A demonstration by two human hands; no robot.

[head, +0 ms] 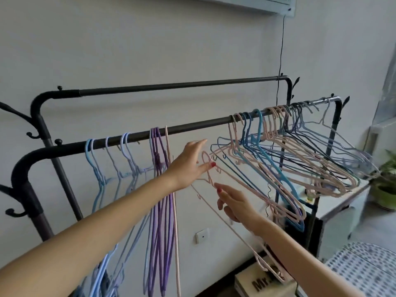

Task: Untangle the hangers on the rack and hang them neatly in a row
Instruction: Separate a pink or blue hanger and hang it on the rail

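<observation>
A black clothes rack's front bar (pixel 192 124) runs from lower left to upper right. On its left part hang light blue hangers (pixel 95 163), purple hangers (pixel 158 172) and one pink hanger (pixel 171 179), all straight down. On the right part sits a tangled cluster of pink, blue and dark hangers (pixel 289 155), splayed sideways. A loose pink hanger (pixel 235 230) is off the bar, below the gap between the two groups. My left hand (pixel 188 163) pinches its hook with the thumb. My right hand (pixel 234 204) grips it just below the neck.
A second, higher bar (pixel 171 84) runs behind. A white cabinet (pixel 342 213) stands under the cluster, with a potted plant (pixel 385 189) beside it. A printed box (pixel 263 282) and a dotted cushion (pixel 364 271) lie at lower right. A black cable (pixel 281 50) hangs down the wall.
</observation>
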